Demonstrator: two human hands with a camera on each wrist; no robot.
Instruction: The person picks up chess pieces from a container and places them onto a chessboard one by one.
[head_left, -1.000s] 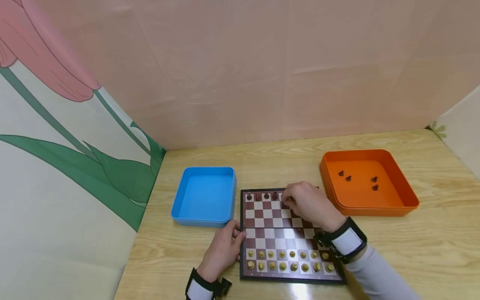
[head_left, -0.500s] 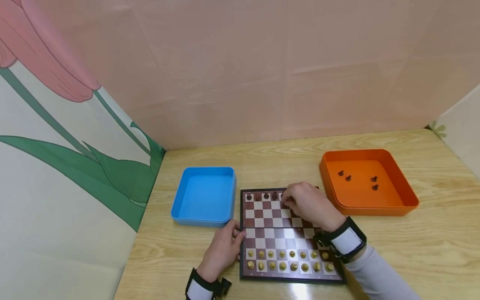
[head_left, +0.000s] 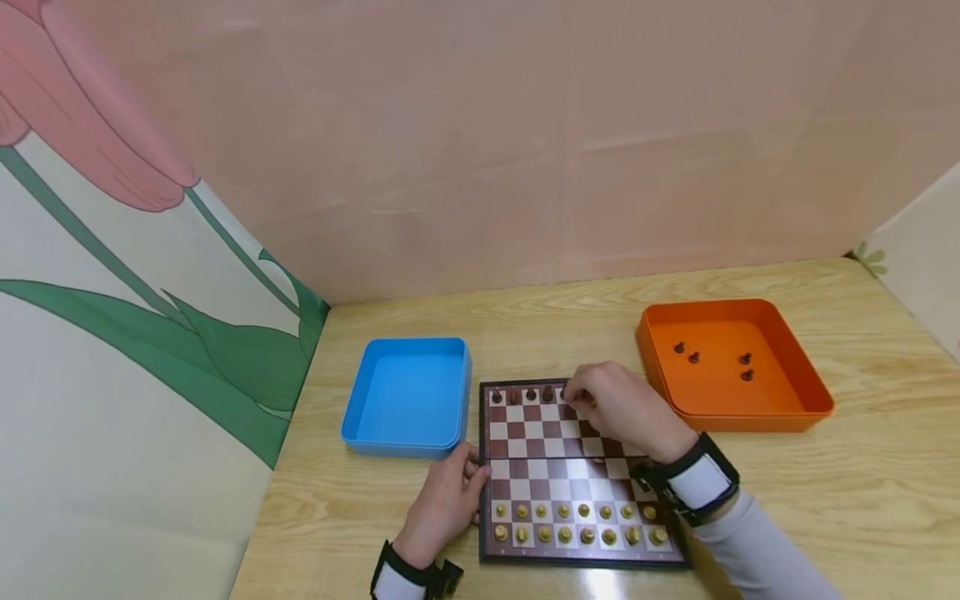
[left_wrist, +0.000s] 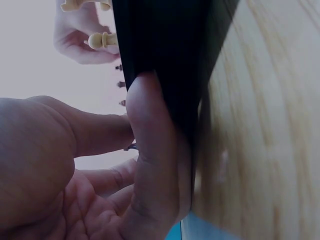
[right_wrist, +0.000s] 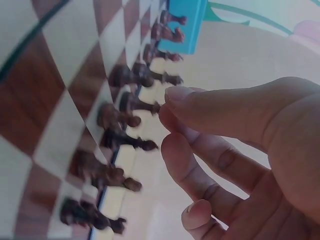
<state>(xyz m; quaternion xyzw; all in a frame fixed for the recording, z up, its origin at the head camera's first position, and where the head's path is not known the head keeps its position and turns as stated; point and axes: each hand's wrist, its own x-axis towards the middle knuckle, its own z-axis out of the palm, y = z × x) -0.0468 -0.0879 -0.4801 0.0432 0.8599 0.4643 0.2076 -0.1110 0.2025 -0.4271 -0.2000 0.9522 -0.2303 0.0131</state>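
Note:
A chessboard (head_left: pixel 536 468) in a black frame lies on the table. The left hand (head_left: pixel 444 498) holds its left edge, thumb over the rim and a finger (left_wrist: pixel 150 120) along the black side wall. Above the board's far row, the right hand (head_left: pixel 618 407) pinches the top of a dark chess piece (right_wrist: pixel 137 104) between thumb and index finger. The piece stands upright in line with other dark pieces (head_left: pixel 531 394); the hand hides the far right squares in the head view. Gold-coloured pieces (head_left: pixel 587 534) fill two rows on the near side.
At the board's upper left stands a blue tray (head_left: pixel 406 448). An orange tray (head_left: pixel 738 423) sits at the upper right, close to the right hand, with several dark pawns (head_left: pixel 746 358) inside. A fabric backdrop (head_left: pixel 450 167) rises behind the table.
Both hands keep their places on the board. The head view has shifted very slightly; the pieces and trays stay as they were.

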